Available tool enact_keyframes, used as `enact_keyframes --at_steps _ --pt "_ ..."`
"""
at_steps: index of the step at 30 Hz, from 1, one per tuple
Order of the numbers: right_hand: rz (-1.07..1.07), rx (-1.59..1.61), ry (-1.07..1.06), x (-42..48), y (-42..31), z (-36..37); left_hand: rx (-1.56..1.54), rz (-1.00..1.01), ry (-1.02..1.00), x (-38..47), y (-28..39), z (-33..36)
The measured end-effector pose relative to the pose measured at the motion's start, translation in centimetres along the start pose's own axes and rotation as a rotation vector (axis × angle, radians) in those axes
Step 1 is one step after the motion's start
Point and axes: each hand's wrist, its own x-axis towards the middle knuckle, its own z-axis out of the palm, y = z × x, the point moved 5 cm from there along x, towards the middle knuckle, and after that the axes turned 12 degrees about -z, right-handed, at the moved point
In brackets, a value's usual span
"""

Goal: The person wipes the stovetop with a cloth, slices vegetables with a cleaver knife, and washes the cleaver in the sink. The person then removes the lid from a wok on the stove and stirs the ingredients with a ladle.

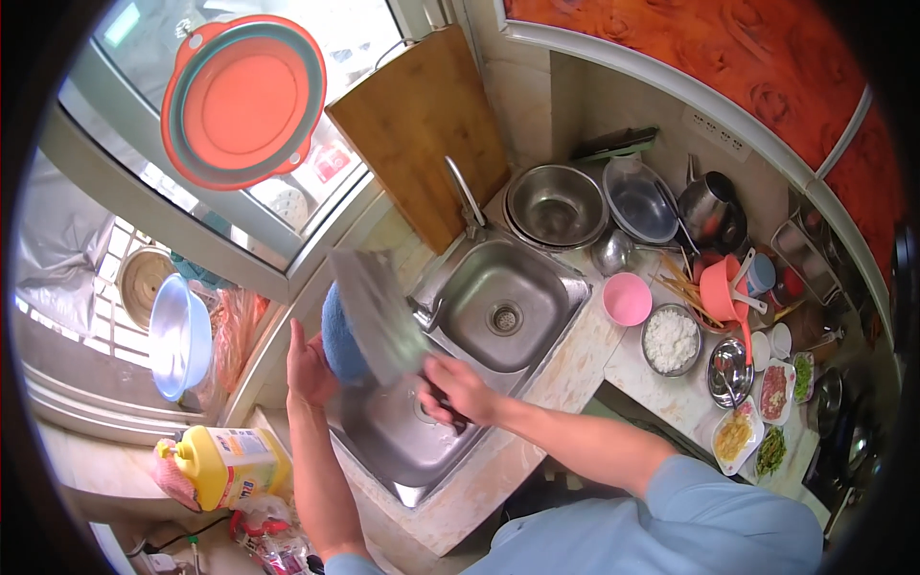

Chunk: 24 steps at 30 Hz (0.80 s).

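My right hand (460, 388) grips the dark handle of a cleaver over the sink. The cleaver's broad metal blade (379, 316) is raised, tilted and somewhat blurred. Behind the blade, a blue cloth (338, 338) lies in my left hand (309, 365), whose thumb stands up apart from it. Blade and cloth overlap in view, and I cannot tell whether they touch. Below both hands is the left basin (395, 453) of a steel double sink, wet inside. The right basin (467, 316) has a drain strainer (505, 318) and a faucet (463, 190) behind it.
A wooden cutting board (424, 129) leans behind the sink. Steel bowls (557, 205), a pink cup (627, 299), a bowl of white rice (671, 339) and plates of chopped food (733, 438) stand to the right. A yellow jug (230, 467) stands at left.
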Motion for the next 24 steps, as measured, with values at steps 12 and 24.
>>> enact_keyframes --at_steps 12,24 --pt "0.085 -0.286 0.173 -1.3 6.3 -7.2 -0.006 0.041 0.076 0.6 -0.5 1.5" --pt "-0.387 -1.135 0.268 -19.0 -9.3 -5.4 0.878 0.398 0.717 2.4 -4.7 1.1"
